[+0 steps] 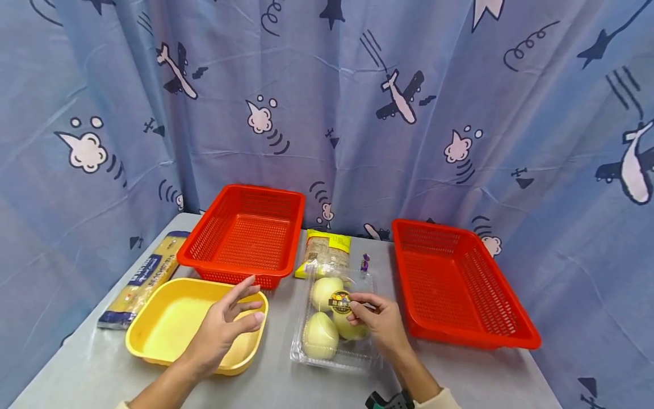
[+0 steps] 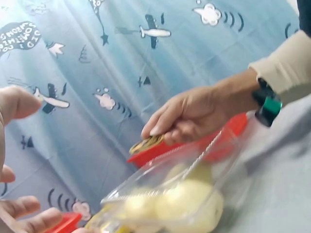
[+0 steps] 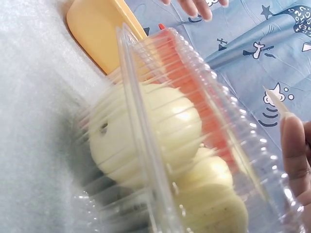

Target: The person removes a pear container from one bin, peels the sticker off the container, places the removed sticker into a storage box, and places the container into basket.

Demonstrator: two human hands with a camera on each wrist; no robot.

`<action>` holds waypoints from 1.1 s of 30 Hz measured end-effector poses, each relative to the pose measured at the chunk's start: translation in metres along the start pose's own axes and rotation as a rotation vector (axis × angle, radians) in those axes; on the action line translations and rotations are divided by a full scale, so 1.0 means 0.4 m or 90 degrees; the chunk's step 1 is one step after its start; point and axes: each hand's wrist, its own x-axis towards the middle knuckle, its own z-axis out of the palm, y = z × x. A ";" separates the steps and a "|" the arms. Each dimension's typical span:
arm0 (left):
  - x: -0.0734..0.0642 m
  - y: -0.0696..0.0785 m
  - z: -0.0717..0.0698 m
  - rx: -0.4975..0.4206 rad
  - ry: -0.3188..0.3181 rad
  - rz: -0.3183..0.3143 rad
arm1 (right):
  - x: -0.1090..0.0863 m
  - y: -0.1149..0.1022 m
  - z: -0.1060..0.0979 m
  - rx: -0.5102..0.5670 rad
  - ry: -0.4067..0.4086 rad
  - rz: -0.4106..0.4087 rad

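My right hand (image 1: 375, 318) pinches a round black-and-gold label (image 1: 339, 302) between thumb and fingers. In the left wrist view, the label (image 2: 147, 144) is held just above the lid of a clear plastic box (image 2: 167, 194). Inside the clear box (image 1: 352, 359) lie several pale yellow-green pears (image 1: 320, 336); the right wrist view shows one pear (image 3: 141, 131) close up through the ribbed wall. My left hand (image 1: 225, 324) hovers over the right side of a yellow basin (image 1: 168, 318), fingers spread and holding nothing.
Red baskets stand behind the basin (image 1: 240, 250) and at the right (image 1: 455, 289). At the left edge lies a long pasta packet (image 1: 145, 278). Behind the clear box are a yellow-topped bag (image 1: 324, 253) and a small purple-wrapped candy (image 1: 365, 262). A patterned curtain (image 1: 327, 113) hangs behind the table.
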 end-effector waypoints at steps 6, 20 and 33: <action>-0.014 0.011 -0.050 0.069 0.006 0.041 | -0.002 0.001 0.004 0.004 0.013 -0.005; -0.037 0.022 -0.143 0.138 0.019 0.165 | -0.002 0.009 0.007 -0.013 0.019 -0.009; -0.051 0.012 -0.204 0.180 0.048 0.257 | 0.001 0.014 0.008 -0.011 0.014 -0.026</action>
